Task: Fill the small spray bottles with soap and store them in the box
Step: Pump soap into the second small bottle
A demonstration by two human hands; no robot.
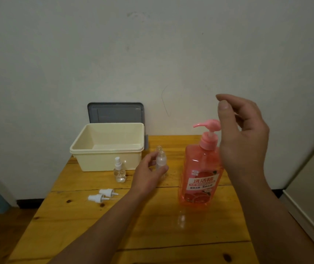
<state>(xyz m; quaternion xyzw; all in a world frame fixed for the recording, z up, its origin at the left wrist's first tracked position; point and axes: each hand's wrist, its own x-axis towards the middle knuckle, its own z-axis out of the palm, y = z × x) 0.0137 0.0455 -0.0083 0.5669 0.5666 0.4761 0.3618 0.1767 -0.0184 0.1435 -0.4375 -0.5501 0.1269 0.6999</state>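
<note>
The left hand (148, 174) pinches a small bottle (161, 161) between thumb and fingertips. Its cap is off, and it's hard to tell if it's resting on the table (152, 235) or just lifted. A second bottle (159, 149) pokes up right behind those fingertips. A capped bottle (119, 171) stands off to the thumb side, and two loose caps (102, 194) lie nearer the wrist. The box (106, 147) sits beyond the fingers, with its lid (116, 112) leaning on the wall.

The right hand (244, 134) hovers with its fingers loosely curled and holds nothing. The thumb hangs just over the pump (207, 124) of the soap bottle (200, 174).

As for handling, the little bottle looks like thin clear plastic: super light, tippy, and probably slick once soap gets on it. Best guess is to grip it low around the body so the neck stays clear under the spout. The soap bottle looks full and heavy, so it should stay put when the pump head gets pressed from the top.
</note>
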